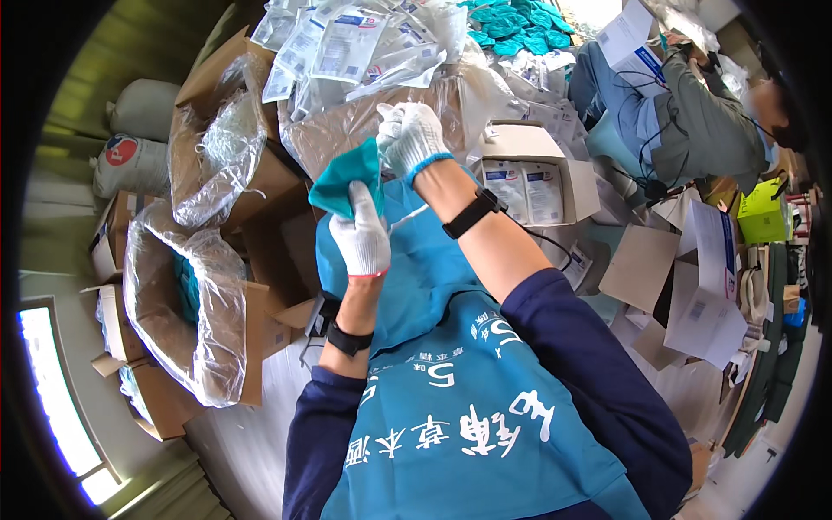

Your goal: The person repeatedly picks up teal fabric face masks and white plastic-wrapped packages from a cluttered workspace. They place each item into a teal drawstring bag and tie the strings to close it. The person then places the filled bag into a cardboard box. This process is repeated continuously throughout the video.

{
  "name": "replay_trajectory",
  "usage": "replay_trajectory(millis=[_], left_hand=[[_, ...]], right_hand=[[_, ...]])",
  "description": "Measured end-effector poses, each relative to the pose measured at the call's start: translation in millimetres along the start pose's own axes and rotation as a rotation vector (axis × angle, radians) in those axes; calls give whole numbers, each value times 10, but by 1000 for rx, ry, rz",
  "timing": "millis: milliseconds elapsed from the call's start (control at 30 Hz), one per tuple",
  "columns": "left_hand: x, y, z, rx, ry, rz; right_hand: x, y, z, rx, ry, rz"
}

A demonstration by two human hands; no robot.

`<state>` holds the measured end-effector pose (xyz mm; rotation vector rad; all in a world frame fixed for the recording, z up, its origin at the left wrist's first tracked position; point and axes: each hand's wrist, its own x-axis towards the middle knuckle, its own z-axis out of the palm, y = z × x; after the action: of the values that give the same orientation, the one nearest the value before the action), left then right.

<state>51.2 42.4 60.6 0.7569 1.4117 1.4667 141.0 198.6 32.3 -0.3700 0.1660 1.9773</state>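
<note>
Left of upper centre, the left hand (pixel 362 232) pinches a teal cloth piece (pixel 342 180), seemingly mid-handling; the right hand (pixel 412 137) is curled, its grip unclear. Teal bundles (pixel 518 28) heap at top, finished or waiting unclear.

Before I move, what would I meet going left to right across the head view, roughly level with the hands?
Lower sack, upper lined box, left hand holding the teal cloth, right hand, white carton of packets, lime box.
</note>
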Motion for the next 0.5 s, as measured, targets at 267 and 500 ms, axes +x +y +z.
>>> replay_trajectory(millis=[267,500], left_hand=[[-640,416,-220,7,-114,127],[-94,468,-152,-832,-623,-450]], right_hand=[[289,-869,94,-1837,26,-1180],[-806,38,121,-789,-488,462]])
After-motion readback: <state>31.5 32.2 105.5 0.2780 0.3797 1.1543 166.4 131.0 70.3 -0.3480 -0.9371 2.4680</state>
